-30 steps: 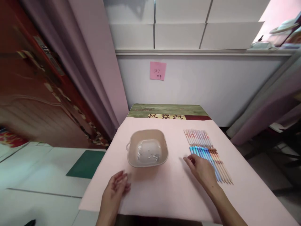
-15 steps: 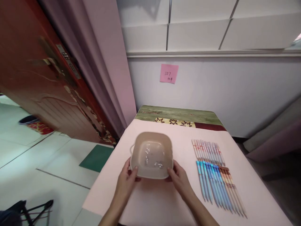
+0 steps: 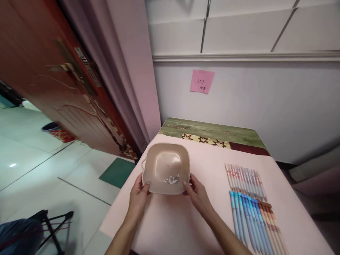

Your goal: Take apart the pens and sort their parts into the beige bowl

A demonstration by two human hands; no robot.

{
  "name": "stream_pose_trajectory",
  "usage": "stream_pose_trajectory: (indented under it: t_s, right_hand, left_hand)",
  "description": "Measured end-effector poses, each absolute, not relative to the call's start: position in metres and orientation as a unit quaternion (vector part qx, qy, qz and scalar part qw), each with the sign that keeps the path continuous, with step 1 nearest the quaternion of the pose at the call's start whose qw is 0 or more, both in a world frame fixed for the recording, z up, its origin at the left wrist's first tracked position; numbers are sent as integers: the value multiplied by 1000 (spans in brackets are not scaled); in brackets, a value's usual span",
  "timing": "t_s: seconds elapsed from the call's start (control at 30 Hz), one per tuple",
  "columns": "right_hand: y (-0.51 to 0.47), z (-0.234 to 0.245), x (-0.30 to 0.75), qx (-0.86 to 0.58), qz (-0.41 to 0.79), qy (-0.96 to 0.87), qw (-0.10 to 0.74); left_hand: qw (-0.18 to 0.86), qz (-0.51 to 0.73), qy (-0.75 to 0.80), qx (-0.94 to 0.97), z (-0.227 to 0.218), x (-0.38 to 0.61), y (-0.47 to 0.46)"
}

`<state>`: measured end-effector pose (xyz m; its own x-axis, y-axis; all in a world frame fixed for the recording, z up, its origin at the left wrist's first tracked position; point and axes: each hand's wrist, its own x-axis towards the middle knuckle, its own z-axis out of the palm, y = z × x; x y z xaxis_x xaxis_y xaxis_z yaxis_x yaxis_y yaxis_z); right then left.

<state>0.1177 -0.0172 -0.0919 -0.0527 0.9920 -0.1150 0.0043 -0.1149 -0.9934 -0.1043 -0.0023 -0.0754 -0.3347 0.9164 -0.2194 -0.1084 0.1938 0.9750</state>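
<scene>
While the left hand (image 3: 138,194) grips the near left corner of a beige plastic basin (image 3: 161,162), the right hand (image 3: 197,193) grips the near right corner; both hands closed on it, thumbs over the rim, fingers curled beneath. Basin is tilted toward the person, over the left part of a pink table cover (image 3: 170,226); cannot tell if its underside touches the cover. Loop handle (image 3: 143,164) on its left side. Small white pieces (image 3: 172,180) lie bunched inside, toward the near side; too small to name. To the right, well apart from the basin, slim pens in 2 rows: whitish, red-marked pens (image 3: 245,180) in the far row; blue pens (image 3: 247,219) and, just beside them, brown-capped pens (image 3: 272,223) in the near row. Far end of the tabletop (image 3: 207,127) shows green, with 3 star shapes on a yellow band. Pink sticky note (image 3: 202,81) on the wall behind, handwritten "357". Left of the table: green mat (image 3: 117,172) on the tiled floor, reddish-brown door (image 3: 45,71).
</scene>
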Motion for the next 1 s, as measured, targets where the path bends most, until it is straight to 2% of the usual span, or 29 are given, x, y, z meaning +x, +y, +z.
stream_pose_trajectory:
  t_s: [0.2,0.33,0.4,0.47,0.53,0.6,0.67,0.8,0.9,1.0]
  right_hand:
    - [-25,-101,125,-528,569,-467,423]
    - [-36,-108,143,-557,559,-457,412]
    - [-42,-108,157,-569,552,-446,415]
    - [-48,-107,173,-586,537,-431,428]
    - [-54,-105,191,-609,514,-414,440]
    - [-60,-104,209,-629,493,-402,447]
    - [-66,-105,224,-644,475,-394,451]
    - [-76,-106,240,-658,459,-385,456]
    - [-84,-106,241,-656,463,-384,456]
    - [-88,-105,238,-648,470,-388,457]
  left_hand:
    - [442,521,660,312,-89,-135,17]
    - [430,440,714,334,-91,-156,33]
    - [315,418,756,392,-86,-159,34]
    - [153,409,761,480,-78,-155,29]
    - [87,411,707,570,-69,-141,20]
    - [127,366,624,679,-64,-121,14]
    - [169,242,549,782,-64,-99,12]
    - [150,41,534,831,-68,-72,25]
    - [155,-30,530,833,-64,-67,33]
    - [181,-50,523,831,-54,-70,32]
